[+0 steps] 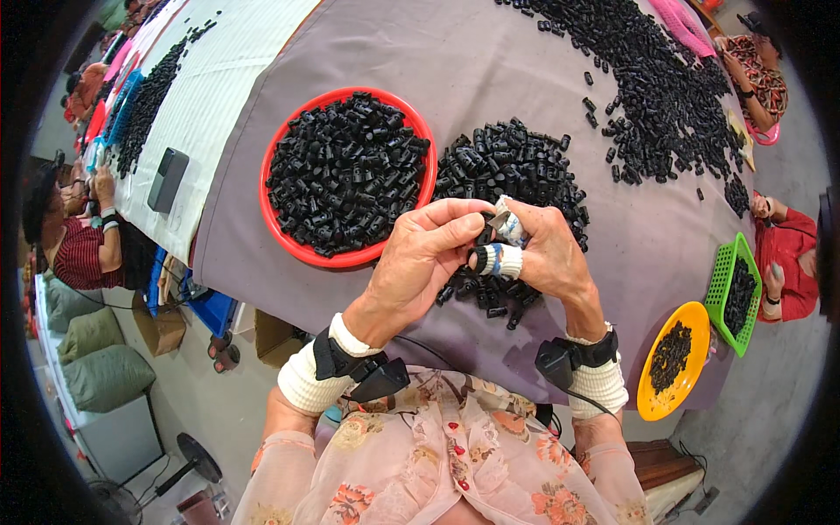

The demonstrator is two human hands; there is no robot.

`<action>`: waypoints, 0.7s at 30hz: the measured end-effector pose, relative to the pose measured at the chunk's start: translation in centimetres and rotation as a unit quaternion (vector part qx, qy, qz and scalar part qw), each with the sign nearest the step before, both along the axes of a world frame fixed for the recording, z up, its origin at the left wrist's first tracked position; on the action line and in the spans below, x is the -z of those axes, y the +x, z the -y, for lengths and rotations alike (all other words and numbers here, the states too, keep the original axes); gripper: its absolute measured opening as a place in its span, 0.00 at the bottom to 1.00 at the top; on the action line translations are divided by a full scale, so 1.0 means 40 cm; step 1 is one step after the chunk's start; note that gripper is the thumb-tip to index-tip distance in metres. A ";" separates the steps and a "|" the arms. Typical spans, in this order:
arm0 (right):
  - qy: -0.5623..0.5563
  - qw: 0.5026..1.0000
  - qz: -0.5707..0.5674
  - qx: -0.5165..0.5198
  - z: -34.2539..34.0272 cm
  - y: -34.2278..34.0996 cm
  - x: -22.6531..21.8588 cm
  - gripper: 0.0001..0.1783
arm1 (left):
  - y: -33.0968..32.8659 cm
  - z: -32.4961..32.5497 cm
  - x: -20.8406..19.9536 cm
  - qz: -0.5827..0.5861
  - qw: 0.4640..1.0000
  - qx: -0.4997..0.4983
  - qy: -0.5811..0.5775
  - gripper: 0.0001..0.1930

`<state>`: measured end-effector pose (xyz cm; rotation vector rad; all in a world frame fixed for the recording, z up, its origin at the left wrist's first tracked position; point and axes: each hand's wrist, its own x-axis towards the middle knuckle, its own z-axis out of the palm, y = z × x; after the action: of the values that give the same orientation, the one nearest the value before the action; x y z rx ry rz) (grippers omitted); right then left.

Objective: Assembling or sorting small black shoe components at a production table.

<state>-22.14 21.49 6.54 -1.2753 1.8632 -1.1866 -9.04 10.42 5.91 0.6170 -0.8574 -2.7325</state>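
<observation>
My left hand (418, 254) is closed, thumb and forefinger pinching a small black plastic part (486, 233), mostly hidden by the fingers. Against it works my right hand (560, 255), closed on a thin, greyish blade-like piece (499, 220). White cloth covers wrap the thumb and a finger of that hand. Just beyond both hands lies a heap of black cylindrical plastic parts (503, 162), some of it hidden under them. To its left stands a round red basin (273, 219) filled with similar parts. Both wrists wear white knitted cuffs with black straps.
A grey cloth (350, 35) covers the table. Many more black parts (656, 105) spread across the far right. A yellow plate (696, 350) of small black bits and a green basket (717, 289) stand at the right edge. Other people sit along both sides.
</observation>
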 end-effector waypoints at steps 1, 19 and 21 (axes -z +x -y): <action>0.005 1.000 0.004 0.002 0.000 0.000 -0.001 0.20 | 0.000 -0.001 0.000 0.002 1.000 -0.001 -0.002 0.10; -0.027 0.999 0.008 0.030 0.002 0.006 0.002 0.21 | -0.001 0.002 0.011 -0.031 0.999 -0.004 0.014 0.10; -0.064 0.997 0.017 0.048 0.003 0.010 0.012 0.20 | -0.003 0.002 0.012 -0.037 0.999 -0.005 0.016 0.10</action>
<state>-21.75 21.38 6.08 -1.2373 1.8679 -1.3881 -9.16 10.36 5.44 0.5218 -0.7929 -2.7468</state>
